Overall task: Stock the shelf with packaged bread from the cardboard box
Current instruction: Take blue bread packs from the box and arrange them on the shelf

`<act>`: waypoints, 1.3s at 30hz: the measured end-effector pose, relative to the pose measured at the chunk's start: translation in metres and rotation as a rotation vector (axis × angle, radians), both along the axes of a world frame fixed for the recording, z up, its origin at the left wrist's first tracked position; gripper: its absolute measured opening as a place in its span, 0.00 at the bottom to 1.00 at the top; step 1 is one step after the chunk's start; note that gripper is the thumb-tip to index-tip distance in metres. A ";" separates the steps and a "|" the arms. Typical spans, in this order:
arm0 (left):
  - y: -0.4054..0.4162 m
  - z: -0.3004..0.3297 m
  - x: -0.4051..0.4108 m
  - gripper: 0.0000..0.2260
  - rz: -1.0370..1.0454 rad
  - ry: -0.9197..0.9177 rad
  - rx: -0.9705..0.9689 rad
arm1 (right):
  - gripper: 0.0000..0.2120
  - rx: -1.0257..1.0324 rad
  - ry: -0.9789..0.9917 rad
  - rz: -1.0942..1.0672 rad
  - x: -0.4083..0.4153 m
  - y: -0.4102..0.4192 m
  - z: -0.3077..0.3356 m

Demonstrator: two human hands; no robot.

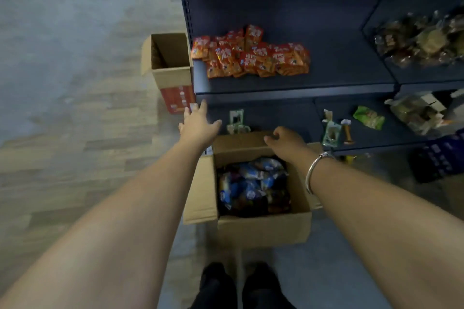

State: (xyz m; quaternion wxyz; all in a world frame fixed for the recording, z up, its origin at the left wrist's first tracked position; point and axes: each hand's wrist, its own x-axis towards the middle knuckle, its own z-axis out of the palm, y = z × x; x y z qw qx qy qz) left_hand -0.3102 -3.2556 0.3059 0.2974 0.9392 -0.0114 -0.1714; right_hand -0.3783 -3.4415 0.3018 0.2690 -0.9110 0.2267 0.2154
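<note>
Dark shelf (296, 88) faces open cardboard box (263, 228) of packaged bread (253, 183). Left hand (198, 125) spread, empty; right hand (286, 140) loosely curled over far flap.

Left grip (198, 124) splayed, right grip (285, 139) curled.

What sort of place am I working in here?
Probably a small shop aisle: dark metal shelving carrying red-orange snack packets, and an open brown cardboard box of blue-wrapped packaged goods on the floor.
</note>
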 end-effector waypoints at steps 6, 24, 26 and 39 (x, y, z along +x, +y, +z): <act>-0.007 -0.117 -0.029 0.32 -0.020 0.148 -0.011 | 0.28 0.077 0.061 -0.008 -0.001 -0.006 -0.109; -0.051 -0.453 -0.044 0.31 -0.112 0.407 0.015 | 0.26 -0.007 0.175 0.062 -0.005 -0.048 -0.445; -0.055 -0.471 -0.041 0.31 -0.151 0.407 0.023 | 0.27 0.030 0.175 0.053 0.000 -0.048 -0.462; -0.074 -0.505 -0.049 0.28 -0.303 0.394 0.030 | 0.11 0.102 0.139 0.108 0.005 -0.048 -0.502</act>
